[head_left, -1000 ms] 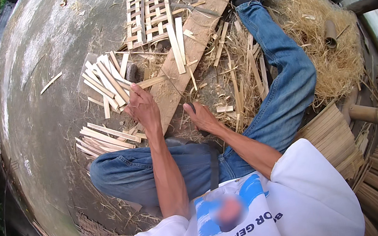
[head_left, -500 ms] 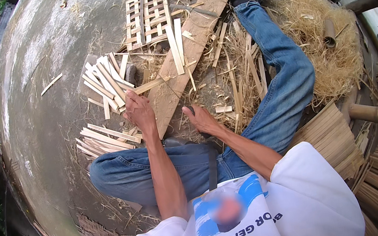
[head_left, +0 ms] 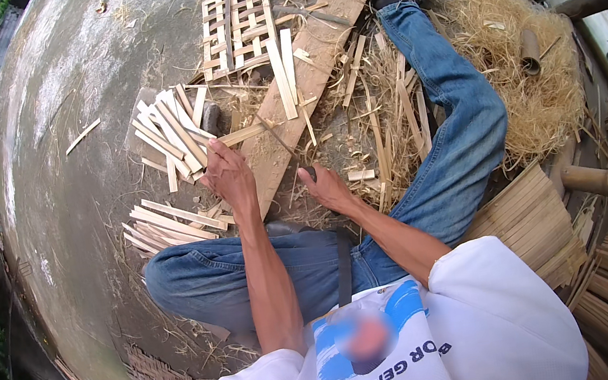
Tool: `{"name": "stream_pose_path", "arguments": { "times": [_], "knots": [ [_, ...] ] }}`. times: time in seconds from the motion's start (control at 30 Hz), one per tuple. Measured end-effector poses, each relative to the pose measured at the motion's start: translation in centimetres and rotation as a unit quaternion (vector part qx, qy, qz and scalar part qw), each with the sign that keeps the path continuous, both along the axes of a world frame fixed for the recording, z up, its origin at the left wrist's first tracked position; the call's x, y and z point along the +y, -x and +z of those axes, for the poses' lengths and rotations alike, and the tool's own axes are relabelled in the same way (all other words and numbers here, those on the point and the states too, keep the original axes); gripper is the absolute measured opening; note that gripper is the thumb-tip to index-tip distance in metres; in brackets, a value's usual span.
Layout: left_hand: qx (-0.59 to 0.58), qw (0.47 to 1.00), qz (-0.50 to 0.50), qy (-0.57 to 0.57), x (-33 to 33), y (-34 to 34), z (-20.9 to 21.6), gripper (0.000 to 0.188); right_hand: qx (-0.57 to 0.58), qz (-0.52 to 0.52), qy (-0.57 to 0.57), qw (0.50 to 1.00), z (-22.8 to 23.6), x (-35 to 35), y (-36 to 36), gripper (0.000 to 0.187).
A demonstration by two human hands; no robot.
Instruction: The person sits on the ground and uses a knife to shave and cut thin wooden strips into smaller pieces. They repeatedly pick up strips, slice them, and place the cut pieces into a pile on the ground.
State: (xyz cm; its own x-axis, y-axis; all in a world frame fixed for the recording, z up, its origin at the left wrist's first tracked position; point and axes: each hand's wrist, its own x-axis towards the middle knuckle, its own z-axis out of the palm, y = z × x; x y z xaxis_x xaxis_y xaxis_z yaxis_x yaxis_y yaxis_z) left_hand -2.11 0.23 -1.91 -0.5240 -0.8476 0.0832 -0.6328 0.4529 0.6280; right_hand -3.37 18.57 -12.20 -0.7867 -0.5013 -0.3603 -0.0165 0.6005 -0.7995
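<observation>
My left hand point(head_left: 229, 173) is closed on one end of a flat bamboo strip point(head_left: 241, 135), which reaches right over a long wooden plank point(head_left: 270, 170). In my right hand point(head_left: 327, 188), fingers wrapped round a dark handle, is a knife whose thin blade point(head_left: 277, 137) points up and left. The blade's tip is at the strip's far end; whether it touches the wood I cannot tell. Just beyond my left hand lies a fanned pile of cut strips point(head_left: 173, 127). A second bundle of strips point(head_left: 171, 224) rests near my left knee.
A bamboo lattice point(head_left: 247, 17) lies beyond the plank. Two loose strips point(head_left: 281, 79) lean across the plank. Fine shavings point(head_left: 520, 110) heap up at the right, with a bamboo tube point(head_left: 529, 52) on them. My outstretched leg point(head_left: 443, 67) borders the scraps.
My right hand has shifted slightly right with the knife, and the blade shows more plainly across the plank. My left hand has moved a little to the right with the strip.
</observation>
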Motion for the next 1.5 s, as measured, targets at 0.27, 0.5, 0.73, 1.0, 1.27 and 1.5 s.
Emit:
{"name": "stream_pose_path", "arguments": {
  "times": [0.27, 0.5, 0.73, 1.0, 1.27, 1.5],
  "knots": [
    [0.009, 1.000, 0.007, -0.008, 0.0, -0.6, -0.4, 0.055, -0.059, 0.010, -0.007, 0.998, -0.5, -0.1, -0.1, 0.061],
    [0.013, 1.000, 0.004, -0.012, 0.2, -0.8, 0.0, 0.053, -0.070, 0.028, 0.001, 0.997, -1.0, 0.1, 0.3, 0.063],
    [0.008, 1.000, 0.015, -0.014, -0.2, -0.5, -0.4, 0.054, -0.063, 0.031, -0.009, 0.997, -1.8, 0.6, 0.0, 0.064],
    [-0.017, 0.996, -0.006, -0.084, -2.6, -1.8, 0.5, 0.057, -0.178, -0.032, 0.061, 0.982, 1.5, 1.2, 1.7, 0.061],
    [0.125, 0.949, -0.086, -0.277, -4.1, -2.3, 4.2, 0.051, -0.031, -0.025, 0.208, 0.977, 4.5, 0.3, 6.5, 0.044],
    [0.077, 0.903, -0.222, -0.359, 3.0, -0.3, 1.0, 0.047, -0.196, -0.180, 0.297, 0.917, 8.4, -1.5, 3.9, 0.027]
  ]
}}
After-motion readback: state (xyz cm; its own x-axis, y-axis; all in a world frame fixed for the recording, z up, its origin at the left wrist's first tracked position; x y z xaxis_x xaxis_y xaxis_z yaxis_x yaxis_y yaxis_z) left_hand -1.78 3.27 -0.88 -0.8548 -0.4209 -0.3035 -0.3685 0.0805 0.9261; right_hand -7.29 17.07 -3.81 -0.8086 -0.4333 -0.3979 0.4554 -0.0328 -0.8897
